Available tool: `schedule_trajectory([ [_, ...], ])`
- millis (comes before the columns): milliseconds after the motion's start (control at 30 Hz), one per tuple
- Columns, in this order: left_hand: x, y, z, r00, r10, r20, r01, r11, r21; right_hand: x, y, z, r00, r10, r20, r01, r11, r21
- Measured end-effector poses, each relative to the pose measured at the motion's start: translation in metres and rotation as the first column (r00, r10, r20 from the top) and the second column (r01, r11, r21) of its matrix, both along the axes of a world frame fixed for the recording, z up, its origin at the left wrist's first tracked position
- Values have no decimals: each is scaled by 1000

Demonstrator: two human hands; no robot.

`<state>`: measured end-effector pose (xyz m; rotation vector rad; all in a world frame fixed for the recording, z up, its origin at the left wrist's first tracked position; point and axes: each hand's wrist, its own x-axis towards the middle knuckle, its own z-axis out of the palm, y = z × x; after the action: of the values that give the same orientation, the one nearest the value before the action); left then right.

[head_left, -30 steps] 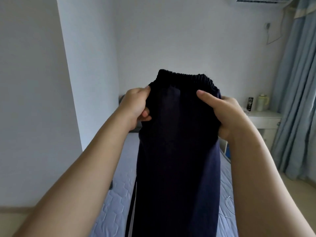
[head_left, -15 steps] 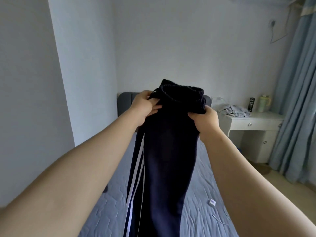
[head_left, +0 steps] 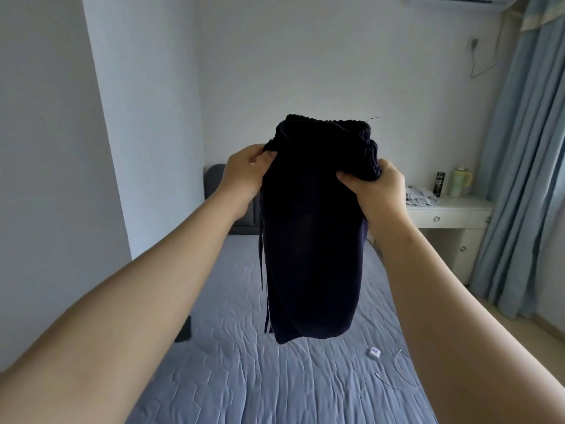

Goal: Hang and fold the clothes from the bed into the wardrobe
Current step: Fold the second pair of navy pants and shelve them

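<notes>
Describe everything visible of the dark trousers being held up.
The trousers are dark navy fabric, with a gathered elastic waistband on top and a thin pale stripe down one edge. Doubled over, they hang above the bed, seemingly clear of it. The left hand and right hand grip them just below the waistband.

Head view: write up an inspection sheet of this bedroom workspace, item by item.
Surface: bed, blue-grey quilted cover, wrinkled.
Job's things: dark trousers held up by the waistband, hanging over the bed; wardrobe not in view.
Clutter: small white plug on the cover; dark object at the bed's left edge, cannot tell what.
Hands: left hand and right hand each grip one side of the waistband.
Cables: thin white cable lying on the bed near the plug; cord hanging from a wall socket.
Surroundings: white desk carrying crumpled cloth, dark can, pale green bottle; blue curtain; air conditioner above.
</notes>
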<state>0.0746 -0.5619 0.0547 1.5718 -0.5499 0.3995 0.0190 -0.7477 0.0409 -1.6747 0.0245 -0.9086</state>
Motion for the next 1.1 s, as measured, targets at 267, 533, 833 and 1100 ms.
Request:
schedule_trajectory([
  [267, -13, 22, -79, 962, 6, -273, 91, 935, 343, -32, -10, -68, 838, 306, -452, -290, 951, 107],
  [533, -54, 12, -194, 799, 13, -601, 227, 919, 322, -65, -14, -169, 573, 328, -751, -251, 943, 220],
  [833, -134, 13, -268, 714, 98, -693, 188, 927, 326, -148, -23, -242, 355, 501, -789, -288, 862, 418],
  [1100, -205, 55, -321, 556, 100, -825, 93, 979, 181, -206, 10, -290, 219, 552, -804, -319, 820, 476],
])
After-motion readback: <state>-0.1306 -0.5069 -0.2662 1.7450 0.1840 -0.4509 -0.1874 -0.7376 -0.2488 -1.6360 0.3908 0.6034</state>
